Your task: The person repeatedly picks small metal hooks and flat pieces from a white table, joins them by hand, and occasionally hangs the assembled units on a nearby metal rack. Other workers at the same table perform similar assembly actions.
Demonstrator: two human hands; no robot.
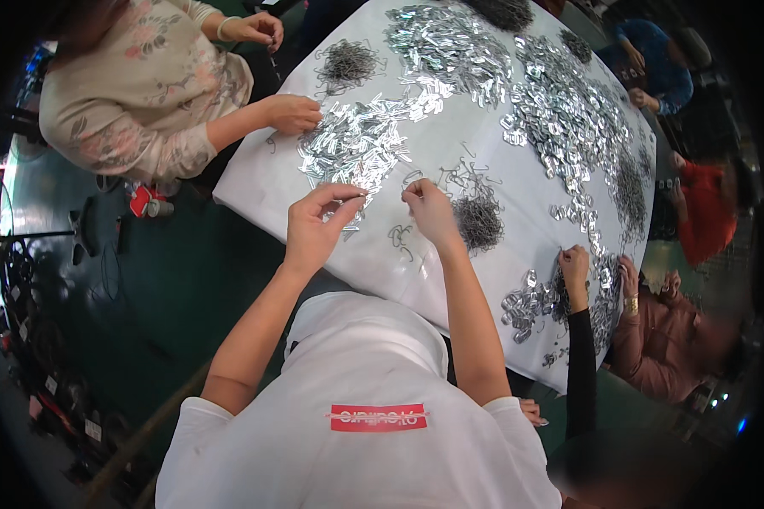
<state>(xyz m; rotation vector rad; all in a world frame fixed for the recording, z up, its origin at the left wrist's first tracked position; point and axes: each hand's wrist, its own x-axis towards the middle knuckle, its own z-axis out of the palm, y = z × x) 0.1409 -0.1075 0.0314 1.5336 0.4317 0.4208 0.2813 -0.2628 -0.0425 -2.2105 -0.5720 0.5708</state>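
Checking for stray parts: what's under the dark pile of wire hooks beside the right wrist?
White table cover shows around the dark pile of hooks, with loose hooks scattered just beyond it. The hooks hide whatever lies directly beneath.

At six o'clock, the wearer's white T-shirt [356, 467] carries a red rectangular chest print [379, 427] with upside-down white lettering [378, 416].
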